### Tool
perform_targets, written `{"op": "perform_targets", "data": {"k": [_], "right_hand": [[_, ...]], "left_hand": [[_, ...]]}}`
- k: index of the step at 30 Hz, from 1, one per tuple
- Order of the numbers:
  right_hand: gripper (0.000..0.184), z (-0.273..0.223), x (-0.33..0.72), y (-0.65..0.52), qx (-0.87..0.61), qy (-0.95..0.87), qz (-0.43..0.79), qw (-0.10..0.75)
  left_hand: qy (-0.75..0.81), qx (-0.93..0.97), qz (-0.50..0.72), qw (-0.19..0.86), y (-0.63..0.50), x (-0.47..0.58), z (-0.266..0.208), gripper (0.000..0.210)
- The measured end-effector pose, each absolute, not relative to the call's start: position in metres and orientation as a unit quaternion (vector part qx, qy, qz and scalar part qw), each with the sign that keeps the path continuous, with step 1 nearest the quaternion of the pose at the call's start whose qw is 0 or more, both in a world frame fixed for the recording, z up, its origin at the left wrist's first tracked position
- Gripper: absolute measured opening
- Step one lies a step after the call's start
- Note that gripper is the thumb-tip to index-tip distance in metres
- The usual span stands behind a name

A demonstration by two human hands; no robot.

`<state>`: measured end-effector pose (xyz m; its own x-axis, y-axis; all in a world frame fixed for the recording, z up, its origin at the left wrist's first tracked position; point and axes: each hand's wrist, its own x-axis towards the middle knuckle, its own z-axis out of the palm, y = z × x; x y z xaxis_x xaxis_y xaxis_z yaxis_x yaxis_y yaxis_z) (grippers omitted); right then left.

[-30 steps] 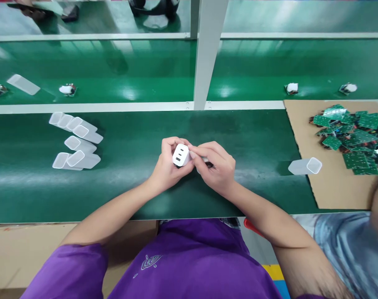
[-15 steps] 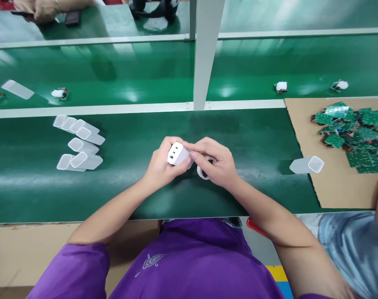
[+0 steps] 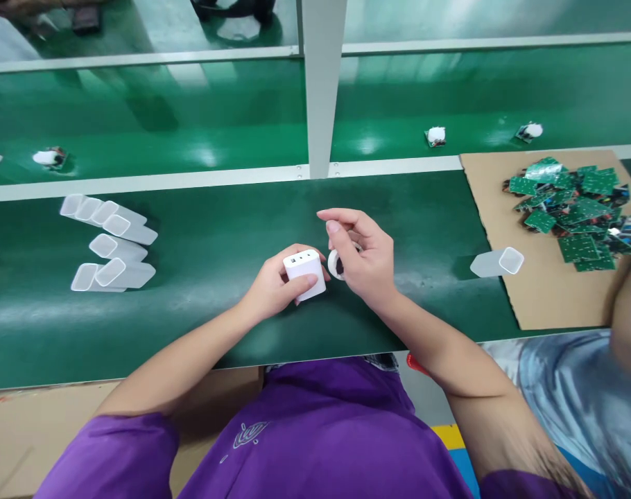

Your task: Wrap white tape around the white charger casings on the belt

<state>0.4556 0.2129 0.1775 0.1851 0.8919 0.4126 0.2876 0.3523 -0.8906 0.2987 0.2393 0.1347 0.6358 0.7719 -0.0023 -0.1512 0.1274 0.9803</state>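
Observation:
My left hand (image 3: 274,285) grips a white charger (image 3: 305,283), its end with several port openings facing up and away from me. The thumb lies across the charger's front face. Just to the right, my right hand (image 3: 372,258) curls round a white ring-shaped roll (image 3: 335,266), perhaps tape, partly hidden by the fingers. Its thumb and forefinger point up and left, apart from the charger; whether something small is between their tips I cannot make out.
Several white open-ended sleeves (image 3: 118,247) lie at left; another sleeve (image 3: 495,263) overlaps the cardboard sheet (image 3: 537,305) at right. Green circuit boards (image 3: 580,208) are heaped on that sheet. A post (image 3: 323,90) stands behind. Another person's arm (image 3: 630,339) is close at right.
My right fingers have come off the charger and lifted, still holding the roll. My left hand has turned the charger, so its broad face shows. The camera view has shifted slightly.

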Motion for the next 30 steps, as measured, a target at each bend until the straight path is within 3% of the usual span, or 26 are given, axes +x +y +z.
{"op": "perform_targets", "data": {"k": [13,30], "right_hand": [[0.018,0.173,0.451,0.212,-0.492,-0.624,0.207,0.570],[0.025,0.156,0.449,0.214,-0.546,-0.685,0.050,0.480]], "left_hand": [[0.322,0.588,0.296,0.680,0.237,0.299,0.127,0.039],[0.407,0.712,0.293,0.491,0.233,0.302,0.134,0.025]]}}
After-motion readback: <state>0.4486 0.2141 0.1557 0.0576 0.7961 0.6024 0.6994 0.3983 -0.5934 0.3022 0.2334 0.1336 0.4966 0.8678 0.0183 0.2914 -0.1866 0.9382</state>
